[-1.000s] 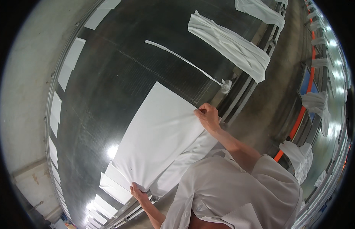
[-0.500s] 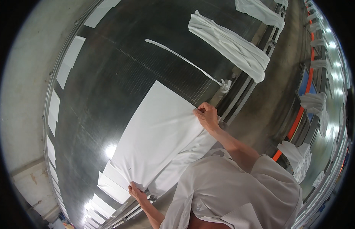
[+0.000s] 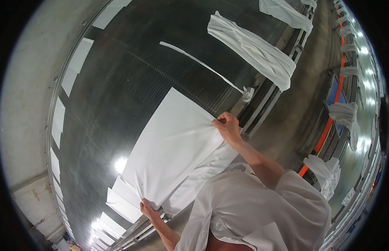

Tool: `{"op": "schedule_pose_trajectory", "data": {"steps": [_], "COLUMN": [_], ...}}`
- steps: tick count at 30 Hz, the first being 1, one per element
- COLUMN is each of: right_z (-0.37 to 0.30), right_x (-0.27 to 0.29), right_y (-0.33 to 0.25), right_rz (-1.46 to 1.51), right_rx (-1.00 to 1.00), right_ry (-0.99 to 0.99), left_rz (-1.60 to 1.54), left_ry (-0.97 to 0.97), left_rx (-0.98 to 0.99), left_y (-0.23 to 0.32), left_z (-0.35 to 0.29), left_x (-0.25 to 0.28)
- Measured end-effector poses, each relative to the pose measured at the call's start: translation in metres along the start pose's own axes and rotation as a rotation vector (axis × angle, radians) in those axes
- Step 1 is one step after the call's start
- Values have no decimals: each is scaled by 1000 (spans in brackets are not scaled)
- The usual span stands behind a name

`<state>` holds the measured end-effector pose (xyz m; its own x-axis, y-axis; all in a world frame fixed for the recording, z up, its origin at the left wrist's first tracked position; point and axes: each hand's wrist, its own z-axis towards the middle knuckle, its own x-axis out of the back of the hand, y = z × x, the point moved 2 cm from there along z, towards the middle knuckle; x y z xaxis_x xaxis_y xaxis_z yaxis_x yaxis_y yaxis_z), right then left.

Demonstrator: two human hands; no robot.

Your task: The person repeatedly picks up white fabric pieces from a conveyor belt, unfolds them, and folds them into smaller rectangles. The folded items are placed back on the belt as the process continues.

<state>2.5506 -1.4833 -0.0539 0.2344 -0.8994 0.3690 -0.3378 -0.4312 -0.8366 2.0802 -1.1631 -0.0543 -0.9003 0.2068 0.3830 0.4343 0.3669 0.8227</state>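
Observation:
A white fabric panel (image 3: 173, 138) lies on the dark, glossy table (image 3: 102, 121), its near part hanging in folds over the table's edge toward me. My left hand (image 3: 148, 208) pinches its near left corner, and small creases run out from the fingers. At the right side of the panel, my right hand (image 3: 227, 125) grips the edge between thumb and fingers. Between the two hands the cloth is drawn fairly straight. Part of the panel's lower folds is hidden by my light shirt.
Beyond the panel lies a thin white strip (image 3: 198, 62). Bunched white cloth (image 3: 253, 50) drapes over the metal rail (image 3: 261, 106) farther along. White pieces (image 3: 77, 56) line the table's far left edge. To the right, an aisle (image 3: 282, 121) separates this table from another with draped cloths (image 3: 324, 173).

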Motion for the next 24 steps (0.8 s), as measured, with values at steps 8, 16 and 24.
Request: {"op": "schedule_pose_trajectory", "data": {"steps": [8, 16, 24], "right_z": [-5, -14, 43], "right_x": [1, -8, -131], "right_y": [-12, -61, -83], "right_rz": [-75, -603, -733], "right_rx": [25, 691, 1147], "right_ry": [44, 96, -328], "left_rz": [63, 350, 759], "left_ry": [28, 149, 426], "left_rx": [-23, -125, -390], "left_y": [9, -5, 2], "left_z": [-11, -5, -14], "left_x": [-9, 4, 2]}}
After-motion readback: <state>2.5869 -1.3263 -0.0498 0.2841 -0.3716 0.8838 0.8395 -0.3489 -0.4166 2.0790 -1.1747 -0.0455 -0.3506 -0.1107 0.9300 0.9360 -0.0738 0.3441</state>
